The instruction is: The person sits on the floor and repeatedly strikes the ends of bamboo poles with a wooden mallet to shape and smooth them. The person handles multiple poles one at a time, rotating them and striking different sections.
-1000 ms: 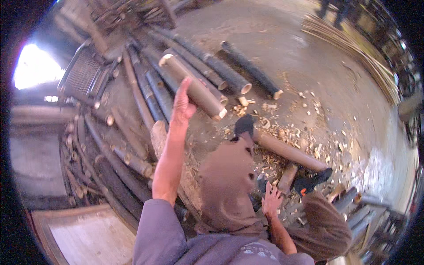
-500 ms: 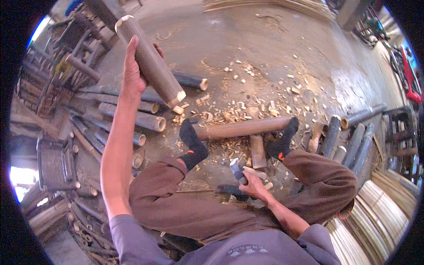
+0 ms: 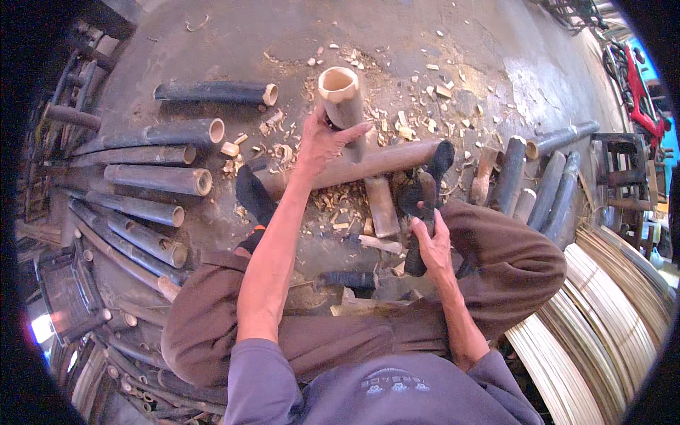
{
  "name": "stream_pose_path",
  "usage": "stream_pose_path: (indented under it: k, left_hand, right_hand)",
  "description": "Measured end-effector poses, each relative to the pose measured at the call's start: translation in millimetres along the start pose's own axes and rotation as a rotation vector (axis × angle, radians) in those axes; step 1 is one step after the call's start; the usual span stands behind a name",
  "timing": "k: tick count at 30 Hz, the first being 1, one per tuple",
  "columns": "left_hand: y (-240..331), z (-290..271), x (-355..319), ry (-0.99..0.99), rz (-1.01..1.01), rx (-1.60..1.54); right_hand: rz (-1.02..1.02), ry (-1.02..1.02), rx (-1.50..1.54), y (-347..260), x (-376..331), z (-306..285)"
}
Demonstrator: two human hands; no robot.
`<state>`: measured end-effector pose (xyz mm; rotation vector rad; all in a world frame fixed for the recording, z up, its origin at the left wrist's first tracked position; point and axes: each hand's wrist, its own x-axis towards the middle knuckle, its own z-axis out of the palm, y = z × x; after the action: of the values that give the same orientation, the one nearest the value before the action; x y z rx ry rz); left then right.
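Short bamboo section (image 3: 343, 106), hollow end up, standing roughly upright just above the long bamboo pole (image 3: 368, 164) that lies crosswise under both socked feet. Left hand (image 3: 320, 142) wrapped round the section's lower half, fingers clamped tight on it. Right hand (image 3: 431, 244) down below the pole's right end, near the right knee, closed round the dark handle of a chopping knife (image 3: 416, 212), blade pointing up toward the pole. Hard to tell blade edge from handle at this angle, tbh.

Left of the pole: a row of darker bamboo tubes (image 3: 159, 178) lying side by side. Above and around it: pale chips and shavings (image 3: 407, 127) all over the concrete floor (image 3: 212, 42). Right of it: more tubes leaning in, then a fan of split bamboo strips (image 3: 609, 312).

Risk-wise: gripping hand wrapped right around the piece, so any blade coming down through that top opening could reach the fingers. Also a round tube balanced on end, easy to tip or roll. Loose chips underfoot, so the pole might skid out from under the socks.
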<state>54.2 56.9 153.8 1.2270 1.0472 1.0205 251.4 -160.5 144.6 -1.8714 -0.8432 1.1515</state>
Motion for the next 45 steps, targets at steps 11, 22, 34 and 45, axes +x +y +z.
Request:
stream_pose_path:
  k: [11,22,34,45]
  left_hand:
    - [-24,10,-9,0.140,0.107,0.344]
    - [-10,-3,-3,-0.082,-0.033,0.256]
    - [21,-23,21,0.035,0.065,0.113]
    - [-6,-1,-7,0.023,0.021,0.264]
  right_hand:
    - [0.039,-0.125,-0.216,21,2,9]
    - [0.013,-0.132,-0.180,37,2,18]
    - [-0.167,-0.030,-0.244,62,3,26]
    - [0.053,-0.146,-0.245,45,-3,22]
